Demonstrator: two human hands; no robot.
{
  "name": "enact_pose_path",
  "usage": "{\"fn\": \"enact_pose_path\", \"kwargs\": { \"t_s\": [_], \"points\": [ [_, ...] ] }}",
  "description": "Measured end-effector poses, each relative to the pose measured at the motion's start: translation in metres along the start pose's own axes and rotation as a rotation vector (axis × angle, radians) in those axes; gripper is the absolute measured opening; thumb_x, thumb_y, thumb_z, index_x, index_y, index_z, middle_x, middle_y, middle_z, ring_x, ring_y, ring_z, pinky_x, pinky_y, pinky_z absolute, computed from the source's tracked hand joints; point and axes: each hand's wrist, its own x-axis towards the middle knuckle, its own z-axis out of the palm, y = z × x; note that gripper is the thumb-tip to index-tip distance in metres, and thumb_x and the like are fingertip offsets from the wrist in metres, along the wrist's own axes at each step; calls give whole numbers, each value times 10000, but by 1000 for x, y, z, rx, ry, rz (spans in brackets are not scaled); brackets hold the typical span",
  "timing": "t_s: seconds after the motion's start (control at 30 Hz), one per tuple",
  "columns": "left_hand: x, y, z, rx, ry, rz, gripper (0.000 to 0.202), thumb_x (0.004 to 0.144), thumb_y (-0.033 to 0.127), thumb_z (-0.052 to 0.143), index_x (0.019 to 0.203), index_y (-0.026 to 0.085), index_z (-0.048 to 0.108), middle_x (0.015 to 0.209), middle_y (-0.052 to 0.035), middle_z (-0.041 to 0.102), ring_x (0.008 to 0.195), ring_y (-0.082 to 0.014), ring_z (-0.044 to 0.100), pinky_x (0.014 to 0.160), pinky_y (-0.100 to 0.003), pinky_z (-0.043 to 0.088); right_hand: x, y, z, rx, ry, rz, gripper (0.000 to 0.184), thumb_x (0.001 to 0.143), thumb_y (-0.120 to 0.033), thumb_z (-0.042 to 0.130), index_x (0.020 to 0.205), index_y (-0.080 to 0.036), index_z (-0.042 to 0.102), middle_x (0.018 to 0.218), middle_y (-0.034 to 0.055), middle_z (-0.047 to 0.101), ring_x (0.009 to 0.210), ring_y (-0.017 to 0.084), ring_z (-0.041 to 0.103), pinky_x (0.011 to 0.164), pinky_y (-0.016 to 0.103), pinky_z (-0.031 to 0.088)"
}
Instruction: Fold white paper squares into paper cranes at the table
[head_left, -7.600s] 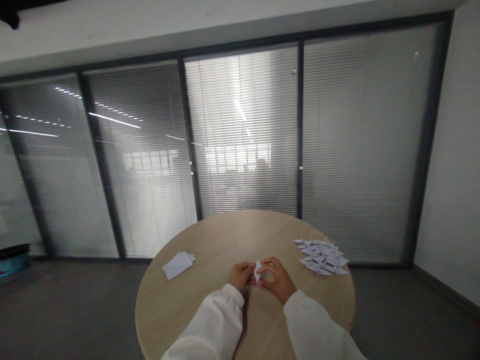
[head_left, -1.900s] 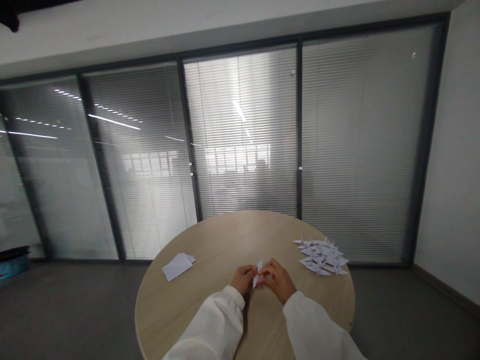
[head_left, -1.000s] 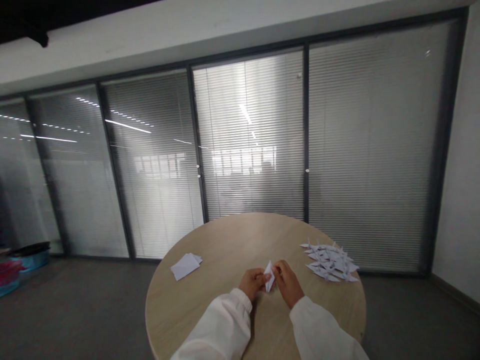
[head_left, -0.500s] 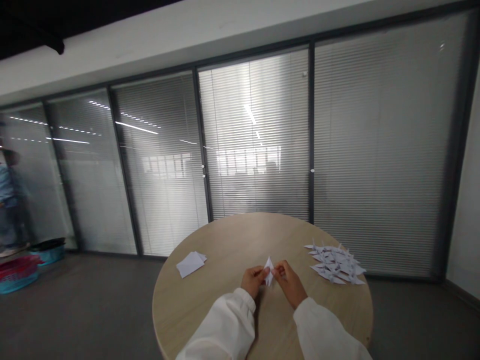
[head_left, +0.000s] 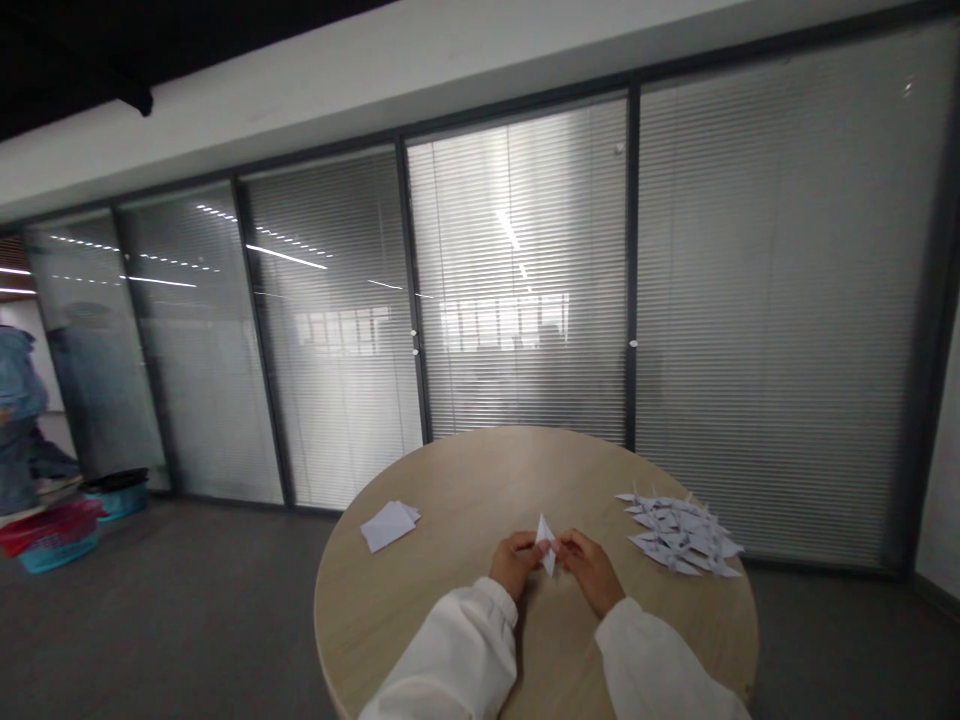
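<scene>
My left hand (head_left: 513, 565) and my right hand (head_left: 592, 570) meet over the middle of a round wooden table (head_left: 450, 620). Both pinch a small folded white paper piece (head_left: 546, 532), which stands up pointed between the fingertips. Both arms wear white sleeves. A pile of several folded white paper figures (head_left: 681, 524) lies to the right of my right hand. A small stack of flat white paper sheets (head_left: 389, 524) lies to the left of my left hand.
Behind the table runs a wall of glass panels with shut blinds (head_left: 525, 300) in dark frames. Grey floor surrounds the table. At the far left stand coloured plastic basins (head_left: 52, 535) and a person in blue (head_left: 19, 420).
The view has swung left, so the table sits further right and the person and basins at far left have come into sight. My hands still work the same paper piece, held slightly differently.
</scene>
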Motion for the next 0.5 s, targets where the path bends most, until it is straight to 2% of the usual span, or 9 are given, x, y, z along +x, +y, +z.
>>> {"fn": "enact_pose_path", "kwargs": {
  "t_s": [0.17, 0.3, 0.5],
  "points": [
    [3, -4, -2, 93, 31, 137, 460, 500, 348, 712, 895, 120, 651, 661, -41, 627, 624, -146, 529, 565, -239, 416, -4, -4, 2, -137, 7, -40, 281, 746, -439, 439, 687, -191, 557, 663, 1, 627, 640, 145, 571, 610, 229, 412],
    [4, -7, -3, 111, 46, 138, 366, 503, 362, 705, 770, 113, 670, 609, -31, 612, 570, -126, 512, 543, -224, 390, -5, -6, 3, -155, -10, -74, 245, 759, -397, 433, 691, -193, 550, 667, -4, 622, 644, 139, 570, 611, 219, 407],
    [2, -4, -2, -23, 44, 101, 364, 470, 403, 714, 666, 102, 652, 519, -6, 568, 479, -98, 476, 491, -214, 357, -5, -6, 5, -141, -22, -93, 251, 767, -396, 418, 711, -190, 550, 695, 6, 623, 663, 141, 570, 632, 227, 406]
  ]
}}
